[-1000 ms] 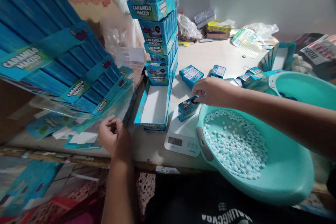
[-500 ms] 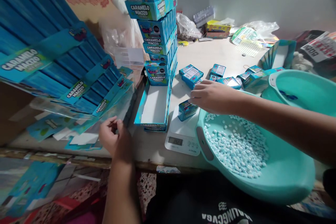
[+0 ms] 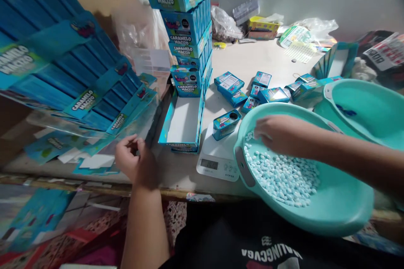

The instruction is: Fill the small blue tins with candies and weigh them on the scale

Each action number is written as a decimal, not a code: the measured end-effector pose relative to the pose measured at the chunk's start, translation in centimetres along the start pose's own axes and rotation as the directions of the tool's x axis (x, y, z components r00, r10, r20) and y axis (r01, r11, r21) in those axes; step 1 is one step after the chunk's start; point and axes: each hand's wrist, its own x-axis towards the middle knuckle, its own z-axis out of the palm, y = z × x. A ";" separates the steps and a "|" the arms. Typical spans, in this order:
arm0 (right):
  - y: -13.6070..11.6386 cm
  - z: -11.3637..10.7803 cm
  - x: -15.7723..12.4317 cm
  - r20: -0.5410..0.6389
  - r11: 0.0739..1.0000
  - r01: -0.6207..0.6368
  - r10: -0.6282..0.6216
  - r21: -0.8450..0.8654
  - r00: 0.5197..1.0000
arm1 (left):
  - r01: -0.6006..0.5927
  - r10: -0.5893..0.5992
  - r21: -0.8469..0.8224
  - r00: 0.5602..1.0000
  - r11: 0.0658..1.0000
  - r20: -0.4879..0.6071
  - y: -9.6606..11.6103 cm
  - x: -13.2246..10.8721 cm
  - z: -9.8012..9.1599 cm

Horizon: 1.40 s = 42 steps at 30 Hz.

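Note:
My right hand (image 3: 277,134) hangs over the near turquoise basin (image 3: 353,201), above a heap of pale blue and white candies (image 3: 287,180). Its fingers are curled together and somewhat blurred; whatever may be in them is hidden. Left of the basin, a small blue candy box (image 3: 226,125) stands upright on a white kitchen scale (image 3: 217,170), a dark round opening showing on its top. The scale's digits are too blurred to read. My left hand (image 3: 131,155) rests near the table's front edge, loosely closed with nothing visible in it.
A tall stack of "Caramelo Macizo" display boxes (image 3: 189,38) stands behind an open display tray (image 3: 183,122). Another leaning stack (image 3: 78,71) is at left. Several small blue boxes (image 3: 232,86) lie behind the scale. A second turquoise basin (image 3: 375,96) sits at right.
My right hand has moved away from the candy box on the scale, rightward and down over the candies. The box now stands there untouched. My left hand stays closed near the table edge.

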 end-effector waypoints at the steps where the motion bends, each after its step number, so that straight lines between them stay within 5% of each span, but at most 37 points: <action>1: -0.2 1.4 -0.7 0.092 0.999 -0.018 0.014 0.046 0.996 | -0.006 0.006 -0.003 1.000 1.000 -0.004 0.0 0.0 0.1; 3: -0.6 4.1 -2.0 0.198 0.985 0.019 -0.053 0.172 0.979 | -0.010 0.010 -0.007 1.000 1.000 -0.011 -0.1 0.0 0.1; 6: -1.2 6.8 -3.7 0.179 0.955 0.079 -0.134 0.287 0.975 | -0.010 0.010 -0.006 1.000 1.000 -0.020 -0.2 -0.1 0.2; 13: -1.0 7.6 -5.4 0.214 0.968 0.035 -0.090 0.248 0.973 | -0.011 0.011 -0.007 1.000 1.000 0.012 0.1 -0.1 0.0; 17: 0.0 5.7 -4.4 0.200 0.986 0.043 -0.075 0.158 0.977 | -0.015 0.015 0.016 1.000 1.000 0.012 0.1 -0.1 -0.1; 24: 0.8 -3.2 1.6 -0.108 0.989 0.140 -0.144 -0.044 0.984 | -0.001 0.001 0.028 1.000 1.000 0.000 0.2 -0.2 -0.1; 27: 0.3 -5.5 4.4 -0.154 0.985 0.133 -0.149 -0.113 0.977 | 0.008 -0.008 0.027 1.000 1.000 0.021 0.0 -0.1 -0.2; 34: -1.8 -6.0 6.5 -0.061 0.977 0.091 -0.105 -0.194 0.993 | -0.002 0.000 0.066 0.999 0.998 0.036 -0.5 0.3 -0.2; 42: -0.1 -5.2 5.2 -0.223 0.997 0.074 -0.076 -0.018 0.972 | -0.022 0.020 0.056 0.999 0.998 0.042 -0.5 0.2 -0.3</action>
